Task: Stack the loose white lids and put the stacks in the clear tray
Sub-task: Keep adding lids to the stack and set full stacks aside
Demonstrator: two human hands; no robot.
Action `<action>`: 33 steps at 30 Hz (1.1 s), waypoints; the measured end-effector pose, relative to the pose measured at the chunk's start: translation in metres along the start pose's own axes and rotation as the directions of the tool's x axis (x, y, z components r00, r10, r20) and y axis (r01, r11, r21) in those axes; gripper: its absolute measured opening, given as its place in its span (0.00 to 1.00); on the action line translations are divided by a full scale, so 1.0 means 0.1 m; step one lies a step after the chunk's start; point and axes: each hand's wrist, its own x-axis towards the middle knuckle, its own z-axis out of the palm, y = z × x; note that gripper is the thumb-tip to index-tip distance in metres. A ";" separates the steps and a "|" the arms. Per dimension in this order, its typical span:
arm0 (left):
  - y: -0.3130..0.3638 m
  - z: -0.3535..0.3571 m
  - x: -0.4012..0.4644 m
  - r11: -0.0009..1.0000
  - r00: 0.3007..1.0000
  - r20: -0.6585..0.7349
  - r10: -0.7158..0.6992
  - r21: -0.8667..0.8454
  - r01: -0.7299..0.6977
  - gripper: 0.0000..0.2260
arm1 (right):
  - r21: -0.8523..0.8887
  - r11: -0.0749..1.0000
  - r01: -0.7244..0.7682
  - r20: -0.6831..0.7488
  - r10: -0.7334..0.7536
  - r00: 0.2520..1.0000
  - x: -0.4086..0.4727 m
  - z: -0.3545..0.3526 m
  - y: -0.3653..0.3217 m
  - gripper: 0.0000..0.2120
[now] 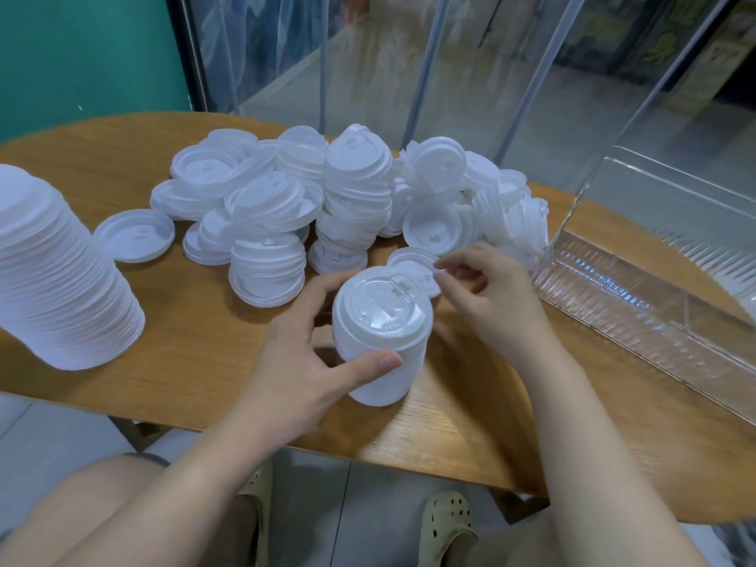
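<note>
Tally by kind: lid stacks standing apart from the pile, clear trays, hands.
Lid stacks apart from the pile: 2, big stack and held stack
Clear tray: 1
Hands: 2, left hand gripping held stack, right hand pinching loose lid
Total: 5

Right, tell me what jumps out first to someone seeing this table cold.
The heap of loose white lids sprawling over the far middle of the wooden table grabs the eye first. In front of it, the left hand grips a short stack of lids while the right hand pinches a single lid just behind it. A tall finished stack stands at the left edge, and the clear tray sits at the right.
</note>
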 end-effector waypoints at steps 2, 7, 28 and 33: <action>0.01 -0.05 0.00 1.000 1.000 -0.022 0.007 0.015 -0.007 0.31 | -0.104 0.994 0.020 0.097 -0.010 0.995 0.04 0.07 0.08 0.06; 0.01 -0.14 0.00 0.998 0.998 -0.054 0.011 0.063 -0.008 0.31 | -0.231 0.970 0.072 0.197 -0.026 0.980 0.07 0.26 0.19 0.09; -0.02 -0.14 0.01 0.993 0.999 -0.036 0.012 0.115 -0.008 0.42 | -0.060 0.994 -0.092 -0.056 0.088 0.995 -0.10 -0.02 -0.02 0.16; -0.02 -0.13 -0.03 0.998 1.000 -0.002 0.006 0.064 -0.006 0.43 | -0.048 0.994 -0.097 -0.083 0.093 0.992 -0.11 -0.05 -0.05 0.13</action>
